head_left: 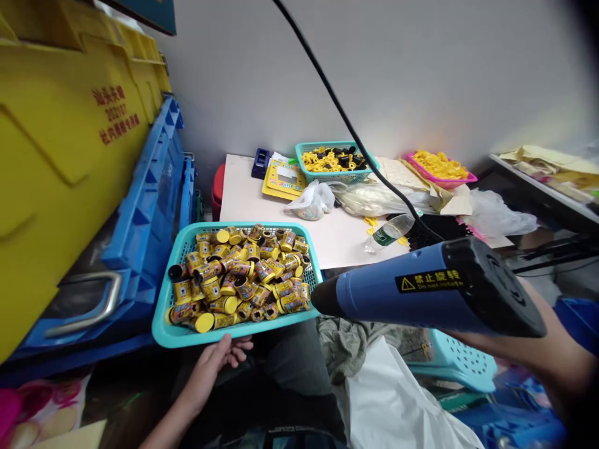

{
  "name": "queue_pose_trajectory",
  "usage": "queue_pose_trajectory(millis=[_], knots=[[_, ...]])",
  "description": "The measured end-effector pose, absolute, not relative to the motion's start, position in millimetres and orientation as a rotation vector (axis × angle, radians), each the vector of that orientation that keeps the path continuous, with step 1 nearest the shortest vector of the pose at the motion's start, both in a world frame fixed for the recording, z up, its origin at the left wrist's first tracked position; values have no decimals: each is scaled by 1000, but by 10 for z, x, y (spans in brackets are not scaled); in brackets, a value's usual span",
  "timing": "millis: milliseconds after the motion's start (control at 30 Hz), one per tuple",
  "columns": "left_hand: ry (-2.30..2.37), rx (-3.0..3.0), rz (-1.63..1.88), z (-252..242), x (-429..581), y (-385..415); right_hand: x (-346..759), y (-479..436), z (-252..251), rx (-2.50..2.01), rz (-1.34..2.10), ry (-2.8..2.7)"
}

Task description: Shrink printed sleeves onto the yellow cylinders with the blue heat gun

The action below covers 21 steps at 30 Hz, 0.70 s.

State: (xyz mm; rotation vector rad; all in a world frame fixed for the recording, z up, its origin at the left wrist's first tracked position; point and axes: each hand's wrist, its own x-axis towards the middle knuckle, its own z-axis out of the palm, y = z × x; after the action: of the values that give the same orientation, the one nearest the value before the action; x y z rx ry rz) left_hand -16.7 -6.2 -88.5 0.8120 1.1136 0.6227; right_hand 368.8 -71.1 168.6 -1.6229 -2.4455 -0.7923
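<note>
At seven o'clock the left hand [224,355] has its fingers loosely bent, partly open, its thumb tip at the near rim of a turquoise basket [180,337]. The basket, at eight, holds printed yellow containers [242,268]. The right hand is hidden; its fingers cannot be told. At four a blue tool [397,288] blocks part of the right forearm [555,343]; a bottle [390,232] lies at three.

At eight o'clock, gold canisters [241,271], some yellow-ended, are showing multicoloured prints inside a turquoise basket [187,338]. At four, a blue, black-ended device [374,293] is displaying yellow lettering [437,279]; at nine, a yellow crate [60,156] is bearing red characters [116,115].
</note>
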Motion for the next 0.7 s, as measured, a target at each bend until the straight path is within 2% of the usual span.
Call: queue_pose_trajectory(millis=[133,400,567,700], knots=[[1146,947,521,-1124,-168,-83,3611,-638,1687,-1446,-954,-2545],[1168,1009,523,-1231,-195,-52,3622,-594,1629,-1526,-1069,-2517],[1149,1078,488,-1293,-232,-44,3589,-586,1670,-1533,-914,-2546],[1137,1095,493,-1328,-247,-51,3561,-600,1669,-1528,-967,-2567]])
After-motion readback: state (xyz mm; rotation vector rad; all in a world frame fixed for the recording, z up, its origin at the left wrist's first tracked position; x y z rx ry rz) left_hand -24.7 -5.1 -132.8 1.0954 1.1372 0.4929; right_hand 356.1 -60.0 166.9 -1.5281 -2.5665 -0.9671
